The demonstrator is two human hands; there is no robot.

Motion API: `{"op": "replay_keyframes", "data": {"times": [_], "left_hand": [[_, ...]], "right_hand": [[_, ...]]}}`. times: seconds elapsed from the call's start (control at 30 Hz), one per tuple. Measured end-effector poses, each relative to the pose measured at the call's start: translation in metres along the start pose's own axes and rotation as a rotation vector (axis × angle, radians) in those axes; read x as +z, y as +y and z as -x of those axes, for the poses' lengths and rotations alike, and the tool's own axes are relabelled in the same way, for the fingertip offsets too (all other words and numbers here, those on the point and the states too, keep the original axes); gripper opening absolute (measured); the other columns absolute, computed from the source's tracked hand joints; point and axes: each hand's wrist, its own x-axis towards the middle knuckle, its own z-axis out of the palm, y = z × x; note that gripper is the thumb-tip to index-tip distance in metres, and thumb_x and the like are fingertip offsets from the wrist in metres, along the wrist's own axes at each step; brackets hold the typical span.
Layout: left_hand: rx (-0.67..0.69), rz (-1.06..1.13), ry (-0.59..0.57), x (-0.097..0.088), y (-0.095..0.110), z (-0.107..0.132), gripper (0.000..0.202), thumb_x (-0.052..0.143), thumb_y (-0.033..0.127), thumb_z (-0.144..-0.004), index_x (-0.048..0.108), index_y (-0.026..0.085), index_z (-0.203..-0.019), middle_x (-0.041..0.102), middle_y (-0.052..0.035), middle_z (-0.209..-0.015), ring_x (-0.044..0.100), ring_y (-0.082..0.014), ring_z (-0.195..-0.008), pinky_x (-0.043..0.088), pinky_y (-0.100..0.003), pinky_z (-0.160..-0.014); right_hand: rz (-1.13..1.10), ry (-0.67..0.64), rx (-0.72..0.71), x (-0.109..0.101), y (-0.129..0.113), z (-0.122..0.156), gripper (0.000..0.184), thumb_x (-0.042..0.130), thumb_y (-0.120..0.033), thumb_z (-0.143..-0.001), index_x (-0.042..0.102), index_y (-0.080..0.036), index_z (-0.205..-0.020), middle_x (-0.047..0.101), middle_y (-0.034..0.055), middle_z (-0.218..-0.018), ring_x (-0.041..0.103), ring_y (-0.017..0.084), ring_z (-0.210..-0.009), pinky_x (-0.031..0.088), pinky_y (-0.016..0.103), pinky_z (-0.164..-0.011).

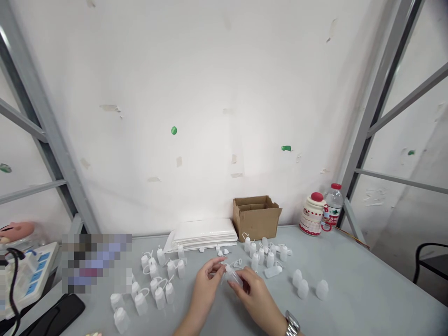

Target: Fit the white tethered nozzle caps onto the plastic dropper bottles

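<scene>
Between my hands, over the middle of the table, is a small translucent plastic squeeze bottle (235, 276), tilted with its top toward the left. My right hand (255, 291) grips the body of this bottle. At its top end, my left hand (207, 283) pinches the white cap (228, 268) with thumb and fingers; the fingers partly hide it. A thin looped strap (238, 263) shows just behind the bottle. Close to my right hand, a similar bottle (273, 271) lies on its side.
Several capped bottles (159, 298) stand at left, and more (255, 261) stand right of centre. Several loose white pieces (303, 289) sit farther right. Behind are flat white packets (201, 233), a cardboard box (257, 221), a jar (312, 214) and a water bottle (334, 205). A phone (58, 317) lies front left.
</scene>
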Motion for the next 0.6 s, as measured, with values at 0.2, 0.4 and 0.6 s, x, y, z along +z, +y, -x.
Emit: {"op": "replay_keyframes", "data": {"times": [0.2,0.4,0.6], "left_hand": [[-0.052,0.093,-0.037,0.003,0.008,0.004,0.030,0.070,0.040,-0.055,0.072,0.017,-0.074,0.074,-0.0092,-0.085,0.064,-0.0252,-0.083,0.048,-0.036,-0.080],[-0.165,0.301,-0.055,0.004,0.015,0.012,0.033,0.070,0.041,-0.059,0.072,0.015,-0.079,0.073,-0.0112,-0.092,0.063,-0.0259,-0.092,0.044,-0.037,-0.089],[-0.108,0.331,0.014,0.006,0.015,0.014,0.027,0.075,0.035,-0.053,0.071,0.018,-0.074,0.073,-0.0086,-0.086,0.062,-0.0244,-0.091,0.044,-0.035,-0.087]], "right_hand": [[0.034,0.055,-0.011,0.000,0.003,0.000,0.014,0.052,-0.027,-0.082,0.062,-0.019,-0.079,0.056,0.0012,-0.071,0.053,0.016,-0.064,0.042,0.026,-0.060],[0.170,0.120,-0.084,0.002,0.004,-0.001,0.014,0.051,-0.024,-0.083,0.062,-0.019,-0.090,0.060,0.0051,-0.080,0.058,0.019,-0.070,0.047,0.029,-0.065],[0.296,0.273,-0.269,0.008,0.006,0.003,0.017,0.047,-0.027,-0.085,0.059,-0.018,-0.092,0.062,0.0080,-0.079,0.060,0.021,-0.071,0.051,0.030,-0.062]]}}
